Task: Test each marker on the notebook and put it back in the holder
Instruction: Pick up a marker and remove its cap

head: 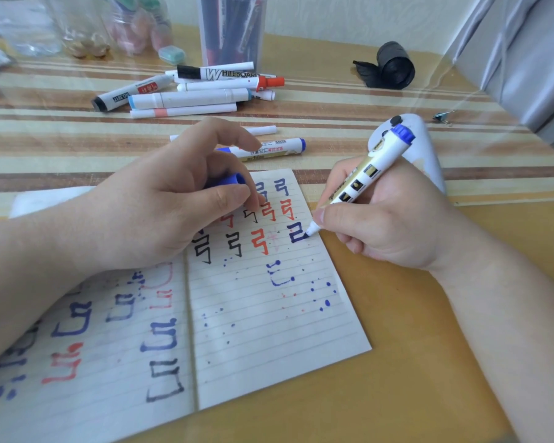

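Observation:
My right hand (387, 219) grips a blue marker (370, 174), its tip touching a fresh blue mark on the open lined notebook (269, 314). My left hand (160, 206) rests on the notebook's top and holds the blue cap (229, 180) between thumb and fingers. The pages carry black, red and blue test marks. A clear holder (232, 30) with several markers inside stands at the back. In front of it lies a loose pile of markers (192, 91). Another blue marker (269, 150) lies just beyond my left hand.
Clear jars (77, 24) stand at the back left, with a small teal box (171, 55) beside them. A black roll (394, 65) lies at the back right. A white object (422, 145) sits behind my right hand. The striped tablecloth (365, 100) has a clear cover.

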Demonstrator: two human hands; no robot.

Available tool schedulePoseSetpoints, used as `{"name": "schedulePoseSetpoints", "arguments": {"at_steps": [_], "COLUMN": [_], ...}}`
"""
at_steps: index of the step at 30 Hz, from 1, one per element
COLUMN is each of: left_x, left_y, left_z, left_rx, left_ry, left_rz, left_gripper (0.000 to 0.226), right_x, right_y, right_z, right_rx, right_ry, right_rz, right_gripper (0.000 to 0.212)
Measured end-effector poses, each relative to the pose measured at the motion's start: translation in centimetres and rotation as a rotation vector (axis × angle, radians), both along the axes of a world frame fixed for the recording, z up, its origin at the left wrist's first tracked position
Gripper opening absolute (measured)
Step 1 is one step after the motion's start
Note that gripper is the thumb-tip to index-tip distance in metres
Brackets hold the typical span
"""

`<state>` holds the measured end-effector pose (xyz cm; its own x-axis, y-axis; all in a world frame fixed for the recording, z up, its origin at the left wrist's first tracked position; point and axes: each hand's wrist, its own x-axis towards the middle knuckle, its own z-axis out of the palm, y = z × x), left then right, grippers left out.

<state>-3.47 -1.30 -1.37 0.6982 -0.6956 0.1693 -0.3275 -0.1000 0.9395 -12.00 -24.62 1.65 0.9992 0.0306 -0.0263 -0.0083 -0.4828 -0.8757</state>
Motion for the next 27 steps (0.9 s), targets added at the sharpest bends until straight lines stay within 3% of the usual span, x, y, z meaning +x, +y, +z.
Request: {"name": "schedulePoseSetpoints", "arguments": {"at_steps": [10,15,20,27], "left_x": [-0.05,-0.21,-0.24,-0.81], "left_y": [-0.01,-0.01,0.02,0.10], "left_z": [0.04,0.07,0.05,0.33], "left_rx": [-0.002,-0.003,0.007,0.047], "left_ry": [0.001,-0.007,-0.019,-0.146], "left_rz": [0.005,0.004,0.006,-0.002], "left_gripper": [0.046,0.045,0.042,0.043], "right_x": [-0.03,-0.13,-0.29,0.02], "right_y": [0.24,0.23,0.23,-0.62], "right_z": [-0.05,0.14,0.15,-0.44], "right_rx": [-0.064,-0.052,-0.047,0.366], "right_ry": [0.011,0.010,-0.001,0.021], "right_rz": [-0.068,-0.025,-0.004,0.021], "right_gripper": [0.007,0.027,0.029,0.012]}}
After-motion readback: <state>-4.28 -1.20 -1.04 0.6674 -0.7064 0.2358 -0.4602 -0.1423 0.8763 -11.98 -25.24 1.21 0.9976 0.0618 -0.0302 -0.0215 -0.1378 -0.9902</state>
